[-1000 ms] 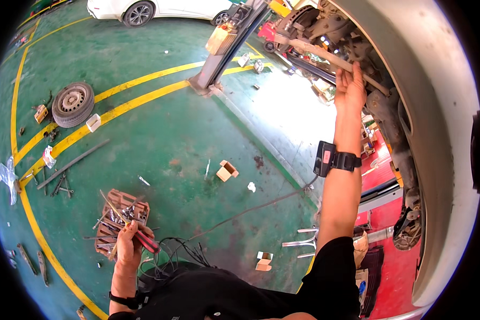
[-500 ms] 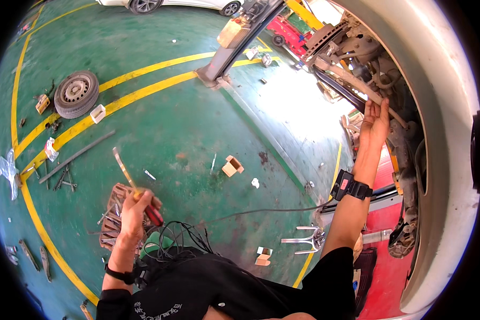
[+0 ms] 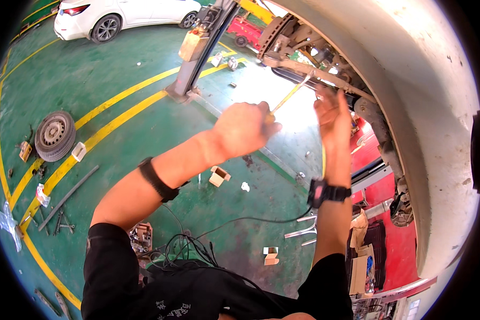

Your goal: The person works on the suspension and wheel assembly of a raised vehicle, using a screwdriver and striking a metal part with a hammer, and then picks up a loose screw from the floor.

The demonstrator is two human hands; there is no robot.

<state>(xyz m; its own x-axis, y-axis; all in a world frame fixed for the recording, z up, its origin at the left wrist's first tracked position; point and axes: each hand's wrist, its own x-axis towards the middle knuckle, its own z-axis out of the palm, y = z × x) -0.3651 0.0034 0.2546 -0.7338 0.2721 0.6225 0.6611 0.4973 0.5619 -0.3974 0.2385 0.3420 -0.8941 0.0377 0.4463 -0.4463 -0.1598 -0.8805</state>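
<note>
My left hand (image 3: 242, 129) is raised in front of me, fingers wrapped round the handle of a long screwdriver (image 3: 292, 97). Its pale, yellowish shaft points up and right, and the tip is at or close to a rusty suspension rod (image 3: 333, 79) under the raised car; whether they touch I cannot tell. Just below that rod, my right hand (image 3: 333, 114) has its fingers apart and slightly blurred, with nothing seen in it. A brake disc (image 3: 276, 36) shows at the rod's far end.
The car's pale wheel arch (image 3: 405, 101) curves over the right side. A lift post (image 3: 189, 72) stands ahead. On the green floor are a wheel (image 3: 55, 136), an open carton (image 3: 219, 176) and a tool tray (image 3: 141, 237). Black cables (image 3: 192, 250) hang by my body.
My left hand has swung up and right from low left, bringing the screwdriver to the rod. My right hand has come off the rod and dropped slightly. The view has shifted.
</note>
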